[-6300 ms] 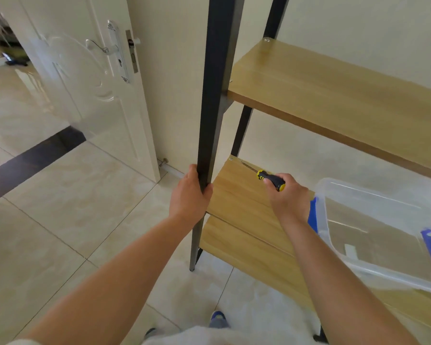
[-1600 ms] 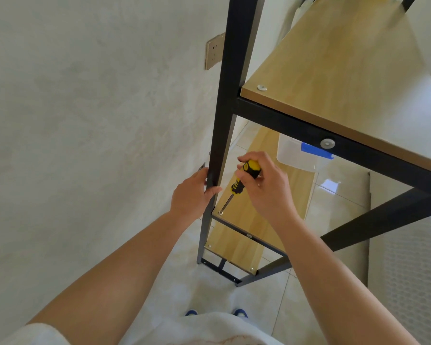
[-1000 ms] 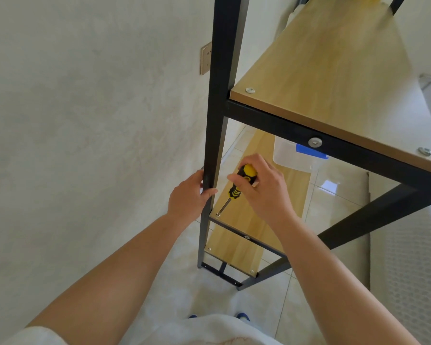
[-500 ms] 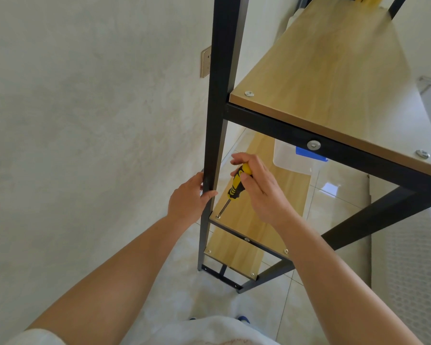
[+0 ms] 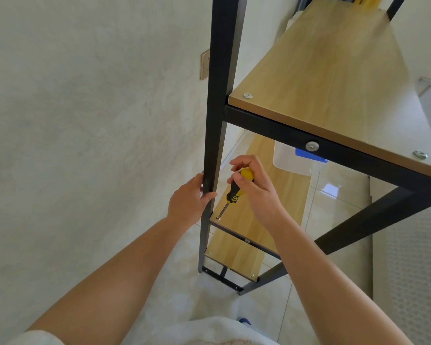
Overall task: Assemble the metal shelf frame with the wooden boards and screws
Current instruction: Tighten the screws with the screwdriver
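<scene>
arms: both bare to the short sleeves | top (image 5: pixel 209 332): white, faint reddish print near hem | sleeve (image 5: pixel 38 338): white, short | shoe (image 5: pixel 244 321): blue toe

The setting was a room in a home. Pale plastered walls (image 5: pixel 85 120) carried a beige wall switch plate (image 5: pixel 205 64), and the floor (image 5: pixel 334 195) was laid with glossy cream tiles. A tall shelf unit (image 5: pixel 321 78) with wooden boards on a black metal frame stood beside the wall.
</scene>
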